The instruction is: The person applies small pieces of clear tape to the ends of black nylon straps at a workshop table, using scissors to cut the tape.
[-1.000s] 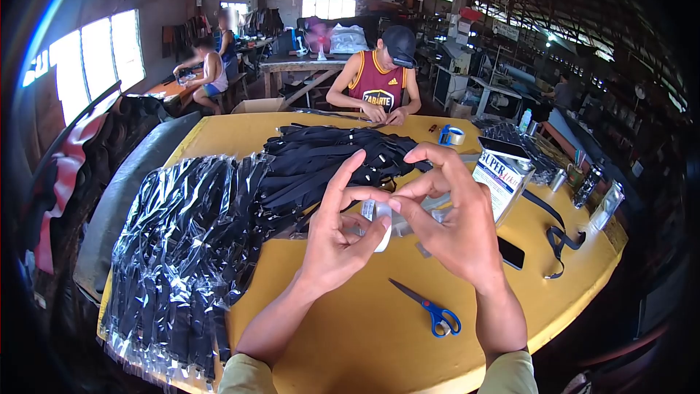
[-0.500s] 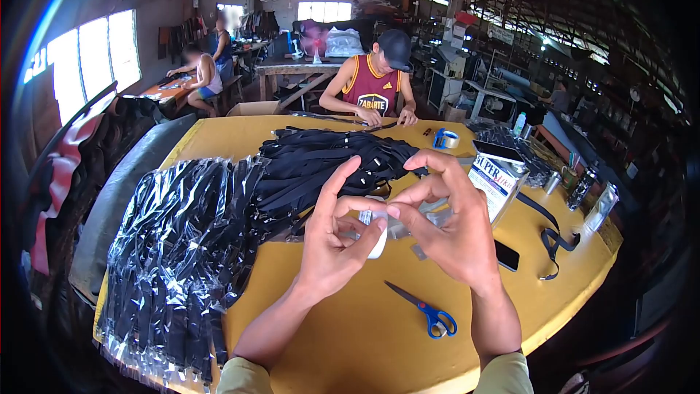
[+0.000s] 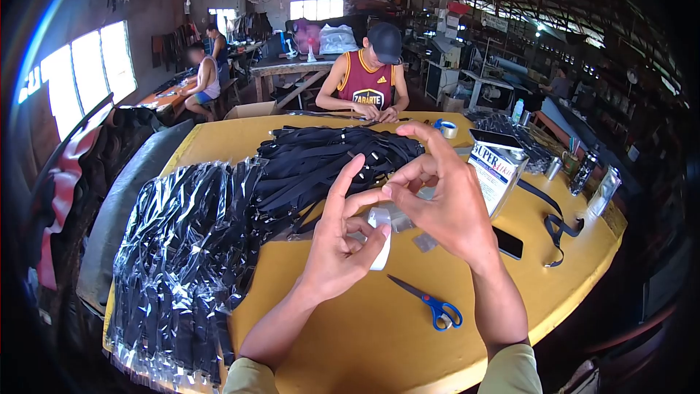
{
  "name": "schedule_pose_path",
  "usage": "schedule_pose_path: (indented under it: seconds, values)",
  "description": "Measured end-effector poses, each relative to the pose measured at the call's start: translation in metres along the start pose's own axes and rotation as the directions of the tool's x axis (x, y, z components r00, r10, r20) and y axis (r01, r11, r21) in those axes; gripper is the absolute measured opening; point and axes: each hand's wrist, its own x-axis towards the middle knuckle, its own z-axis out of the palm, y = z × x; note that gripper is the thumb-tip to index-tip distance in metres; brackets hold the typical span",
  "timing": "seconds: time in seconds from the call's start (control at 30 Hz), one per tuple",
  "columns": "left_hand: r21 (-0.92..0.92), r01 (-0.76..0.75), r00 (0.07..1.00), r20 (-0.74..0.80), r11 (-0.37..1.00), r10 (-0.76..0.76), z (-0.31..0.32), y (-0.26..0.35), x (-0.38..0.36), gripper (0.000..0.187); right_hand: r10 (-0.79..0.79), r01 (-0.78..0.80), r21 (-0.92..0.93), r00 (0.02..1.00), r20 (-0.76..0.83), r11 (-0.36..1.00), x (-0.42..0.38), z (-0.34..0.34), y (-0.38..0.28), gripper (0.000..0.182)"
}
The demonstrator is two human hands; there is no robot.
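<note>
My left hand [image 3: 337, 252] is closed on a small white roll [image 3: 380, 244], perhaps of tape or stickers, held between the thumb and the lower fingers. Its index finger reaches over toward the other hand. My right hand [image 3: 448, 208] pinches thumb against fingers at that left fingertip; whatever lies in the pinch is too small to make out. Below the hands, blue-handled scissors [image 3: 432, 305] lie on the yellow table [image 3: 328, 335]. Small clear plastic pieces [image 3: 424, 241] rest under my right hand.
Plastic-wrapped black straps [image 3: 182, 255] cover the left side, with loose black straps [image 3: 321, 164] behind. At right are a labelled can [image 3: 496, 175], a phone [image 3: 508, 242] and a strap [image 3: 558, 230]. Across the table sits a co-worker [image 3: 368, 76]; blue tape [image 3: 446, 128] lies nearby.
My right hand has shifted slightly up, its pinch still by my left index finger. The white roll has turned and shows more of its side. The whole view has shifted a little.
</note>
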Motion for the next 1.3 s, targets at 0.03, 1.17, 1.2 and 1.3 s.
schedule_pose_path:
  seconds: [0.03, 1.17, 1.2, 1.3]
  values:
    - [0.002, 0.003, 1.000, 0.001, 1.000, -0.003, 0.000, -0.001, 0.000, 0.090, 0.003, -0.003, 0.003, 1.000, -0.001, 1.000, 0.001, 0.000, 0.001, 0.061]
    - [-0.077, -0.264, 0.963, 0.035, 0.962, 0.267, -0.020, 0.003, 0.002, 0.062, 0.614, -0.335, -0.579, 0.687, 0.390, 0.743, -0.205, 0.010, 0.124, 0.048]
    - [-0.057, -0.269, 0.961, 0.043, 0.961, 0.272, -0.021, 0.004, 0.002, 0.063, 0.604, -0.301, -0.599, 0.687, 0.404, 0.742, -0.206, 0.012, 0.129, 0.052]
    - [-0.059, -0.265, 0.964, 0.019, 0.962, 0.267, -0.019, 0.009, 0.001, 0.066, 0.558, -0.261, -0.608, 0.744, 0.369, 0.750, -0.208, 0.013, 0.130, 0.046]
